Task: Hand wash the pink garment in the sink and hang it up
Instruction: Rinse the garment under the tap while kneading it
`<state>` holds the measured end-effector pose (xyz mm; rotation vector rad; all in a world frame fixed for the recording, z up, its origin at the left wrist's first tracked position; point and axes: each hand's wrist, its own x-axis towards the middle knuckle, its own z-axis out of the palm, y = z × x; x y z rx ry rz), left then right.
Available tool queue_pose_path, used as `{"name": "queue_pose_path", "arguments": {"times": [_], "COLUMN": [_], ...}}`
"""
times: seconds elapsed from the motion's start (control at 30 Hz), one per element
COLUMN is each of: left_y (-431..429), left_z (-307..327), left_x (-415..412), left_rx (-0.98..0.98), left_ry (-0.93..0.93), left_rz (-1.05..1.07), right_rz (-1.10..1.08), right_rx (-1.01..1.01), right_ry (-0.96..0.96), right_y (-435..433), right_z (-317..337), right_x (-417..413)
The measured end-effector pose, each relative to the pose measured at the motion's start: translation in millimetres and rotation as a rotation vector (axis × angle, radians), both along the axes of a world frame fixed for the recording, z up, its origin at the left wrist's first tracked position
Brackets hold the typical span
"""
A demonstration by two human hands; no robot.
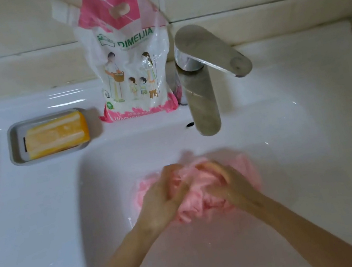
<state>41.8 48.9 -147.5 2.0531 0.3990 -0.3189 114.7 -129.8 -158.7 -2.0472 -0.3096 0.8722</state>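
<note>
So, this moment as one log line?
stage: washing | left hand: grips pink garment | right hand: grips it | place: sink

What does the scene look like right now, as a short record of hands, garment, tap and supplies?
left hand: grips the pink garment; blurred
right hand: grips the garment from the other side
pink garment: bunched between both hands, low in the sink basin
faucet: spout over the basin, behind the hands; no stream visible
soap bar: orange, lying in a grey soap dish on the left ledge
detergent pouch: upright on the back ledge, beside the faucet
stage: washing; not yet hung
</note>
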Motion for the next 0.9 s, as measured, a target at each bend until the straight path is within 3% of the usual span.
{"name": "queue_pose_path", "arguments": {"times": [0.07, 0.17, 0.23, 0.33, 0.43, 0.57, 0.67, 0.9], "left_y": [2.3, 0.1, -5.4, -15.9, -21.5, -23.6, -20.1, -8.8], "left_z": [3.6, -24.4, -45.9, -64.4, -74.5, -93.9, -101.2, -98.6], "left_x": [-16.3, -28.5, -32.0, -34.2, -31.0, -22.4, -11.4, 31.3], "left_rx": [0.002, 0.564, 0.706, 0.722, 0.719, 0.905, 0.866, 0.856], "left_ry": [-0.012, -0.061, -0.035, -0.037, -0.136, -0.319, -0.358, -0.389], "left_rz": [0.088, -0.177, -0.288, -0.286, -0.237, -0.174, -0.153, -0.367], "right_rz": [0.078, 0.129, 0.203, 0.267, 0.215, 0.150, 0.077, -0.150], "right_rx": [-0.096, -0.410, -0.477, -0.543, -0.555, -0.533, -0.489, -0.407], "right_ry": [-0.101, -0.615, -0.691, -0.748, -0.884, -1.040, -1.112, -0.925], "right_y": [-9.0, 0.0, 11.2, 20.8, 27.8, 34.8, 40.0, 57.5], "right_z": [9.1, -2.3, -21.8, -50.6, -66.2, -80.5, -83.5, -76.3], "right_x": [-12.9, -33.1, -40.9, -45.4, -43.5, -30.9, -19.8, 10.6]}}
